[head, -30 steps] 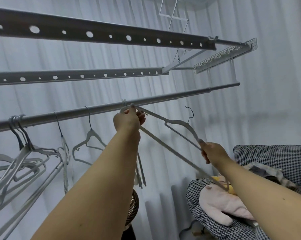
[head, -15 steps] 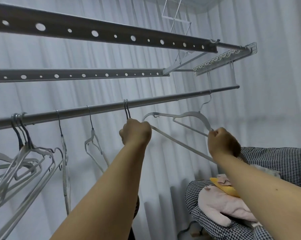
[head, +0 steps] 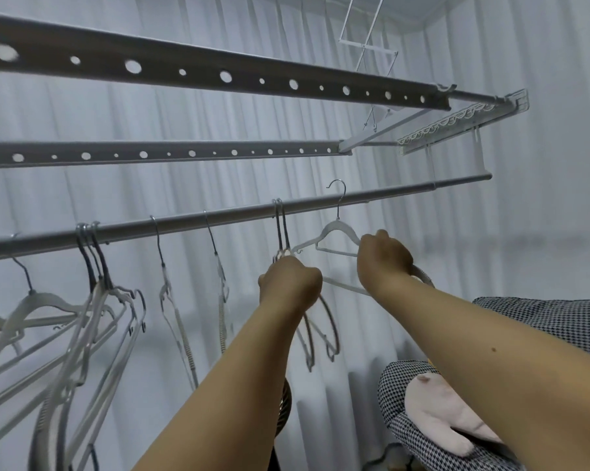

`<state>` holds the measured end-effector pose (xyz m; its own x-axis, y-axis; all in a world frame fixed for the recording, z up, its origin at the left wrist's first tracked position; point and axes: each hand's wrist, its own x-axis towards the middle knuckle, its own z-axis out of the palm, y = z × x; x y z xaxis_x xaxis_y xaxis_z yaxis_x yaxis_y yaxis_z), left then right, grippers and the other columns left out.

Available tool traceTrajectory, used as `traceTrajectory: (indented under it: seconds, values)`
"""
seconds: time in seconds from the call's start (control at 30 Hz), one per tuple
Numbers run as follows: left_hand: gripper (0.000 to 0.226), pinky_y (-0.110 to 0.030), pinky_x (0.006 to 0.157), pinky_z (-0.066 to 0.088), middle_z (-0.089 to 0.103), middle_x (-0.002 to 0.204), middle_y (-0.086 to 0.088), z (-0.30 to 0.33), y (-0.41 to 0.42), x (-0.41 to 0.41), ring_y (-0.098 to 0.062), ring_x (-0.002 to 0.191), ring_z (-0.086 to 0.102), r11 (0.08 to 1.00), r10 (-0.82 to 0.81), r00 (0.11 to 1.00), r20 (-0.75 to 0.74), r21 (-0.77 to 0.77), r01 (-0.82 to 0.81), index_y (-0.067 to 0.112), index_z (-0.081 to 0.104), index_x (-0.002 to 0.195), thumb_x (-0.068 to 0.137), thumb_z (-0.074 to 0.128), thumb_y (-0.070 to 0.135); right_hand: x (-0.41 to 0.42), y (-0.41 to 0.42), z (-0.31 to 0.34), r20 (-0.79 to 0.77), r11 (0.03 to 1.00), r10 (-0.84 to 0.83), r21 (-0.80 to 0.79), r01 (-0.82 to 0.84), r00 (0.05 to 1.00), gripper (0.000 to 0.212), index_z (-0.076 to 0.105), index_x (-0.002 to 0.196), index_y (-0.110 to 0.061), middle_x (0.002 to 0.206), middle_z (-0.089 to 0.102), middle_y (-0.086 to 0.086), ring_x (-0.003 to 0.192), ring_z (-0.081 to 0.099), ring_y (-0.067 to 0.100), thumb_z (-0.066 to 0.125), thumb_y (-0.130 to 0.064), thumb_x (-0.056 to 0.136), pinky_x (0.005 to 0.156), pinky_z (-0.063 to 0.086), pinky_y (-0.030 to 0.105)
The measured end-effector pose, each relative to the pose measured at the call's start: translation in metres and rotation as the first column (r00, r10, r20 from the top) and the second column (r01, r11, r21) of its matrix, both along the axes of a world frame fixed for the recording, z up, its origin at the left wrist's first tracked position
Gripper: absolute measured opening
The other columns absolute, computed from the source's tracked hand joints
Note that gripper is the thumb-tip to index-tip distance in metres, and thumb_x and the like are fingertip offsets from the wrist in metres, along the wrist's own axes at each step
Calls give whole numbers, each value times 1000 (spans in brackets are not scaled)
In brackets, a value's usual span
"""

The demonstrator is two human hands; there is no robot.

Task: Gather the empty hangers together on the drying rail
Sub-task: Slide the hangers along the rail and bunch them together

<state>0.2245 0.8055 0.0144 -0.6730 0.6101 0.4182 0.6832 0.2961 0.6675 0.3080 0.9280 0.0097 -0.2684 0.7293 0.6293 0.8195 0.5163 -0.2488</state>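
Observation:
A grey drying rail [head: 218,217] runs across the view. My right hand [head: 383,258] grips a white hanger [head: 334,232] by its right shoulder; its metal hook rises in front of the rail, just above it. My left hand [head: 291,283] is closed on the necks of two hangers [head: 280,226] hooked on the rail. Further left hang two single hangers [head: 166,287] [head: 220,273] and a bunch of several white hangers [head: 93,300]. All are empty.
Two perforated grey bars [head: 218,76] [head: 167,153] run above the rail. White curtains fill the background. At the lower right a black-and-white checked cushion [head: 558,321] holds a pink soft toy [head: 436,413].
My right hand has lifted the white hanger up and left, so its hook now stands at the rail. My left hand stays on the two hooked hangers. The camera has tilted.

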Motion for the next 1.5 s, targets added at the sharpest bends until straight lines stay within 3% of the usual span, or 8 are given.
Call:
traceTrajectory:
  seconds: [0.13, 0.27, 0.47, 0.6, 0.67, 0.8, 1.1, 1.5]
  values:
    - [5, -28, 63, 39, 64, 110, -19, -12, -6, -1, -35, 105, 59, 996, -11, 993, -121, -90, 0, 10, 55, 76, 78, 50, 9, -11, -9, 8, 71, 999, -15, -50, 19, 997, 30, 57, 113, -6, 118, 47, 11, 94, 60, 26, 50, 1, 85, 61, 42, 29]
    - [37, -26, 78, 44, 58, 124, -9, -23, -9, -2, -27, 109, 57, 997, -34, 989, -147, -75, 23, 10, 57, 120, 83, 52, 13, -20, -15, 12, 79, 997, 9, -71, -3, 997, 31, 56, 116, -4, 119, 48, 12, 98, 60, 28, 47, 2, 87, 68, 46, 30]
    - [43, -24, 82, 38, 55, 131, -8, -27, -13, 1, -24, 116, 54, 992, -72, 985, -158, 87, 87, 13, 55, 129, 87, 46, 11, -33, -17, 17, 36, 984, 92, -155, -85, 995, 27, 58, 111, -2, 114, 52, 12, 95, 60, 29, 46, 3, 87, 73, 50, 31]
    - [41, -23, 91, 39, 59, 131, -7, -26, -16, 2, -20, 119, 54, 969, -137, 972, -191, 177, 171, 11, 59, 128, 91, 41, 10, -37, -18, 20, 10, 955, 121, -274, -114, 993, 21, 45, 69, -6, 74, 51, 6, 60, 48, 17, 51, 3, 88, 57, 40, 24]
    - [37, -24, 94, 40, 62, 128, -6, -24, -20, 4, -19, 117, 56, 953, -172, 957, -234, 208, 222, 11, 61, 125, 95, 40, 10, -33, -18, 21, 26, 929, 160, -342, -141, 987, 20, 50, 69, -4, 70, 57, 6, 58, 52, 17, 57, -3, 87, 53, 43, 24]
    - [33, -28, 85, 42, 67, 116, -6, -21, -27, 8, -20, 108, 58, 931, -250, 931, -266, 198, 306, 12, 64, 117, 101, 37, 19, -18, -12, 16, -157, 762, 286, -562, -323, 945, 19, 67, 101, 1, 93, 73, 13, 84, 70, 23, 56, -9, 89, 84, 56, 34]
    - [50, -36, 94, 45, 66, 121, -9, -26, -22, 6, -25, 114, 57, 920, -369, 887, -279, 28, 392, 12, 62, 120, 103, 24, 41, 7, -22, -14, -675, 491, 300, -497, -716, 674, 21, 61, 106, 1, 87, 68, 13, 71, 65, 20, 49, -13, 95, 77, 55, 34]
    - [80, -49, 95, 31, 70, 110, -4, -29, -20, -17, -26, 112, 55, 976, -216, 906, -364, -114, 187, 16, 72, 100, 97, 4, 57, 2, -37, -28, -790, 207, 267, -512, -834, 551, 27, 56, 114, 0, 72, 66, 8, 56, 57, 13, 50, -13, 91, 63, 42, 27]
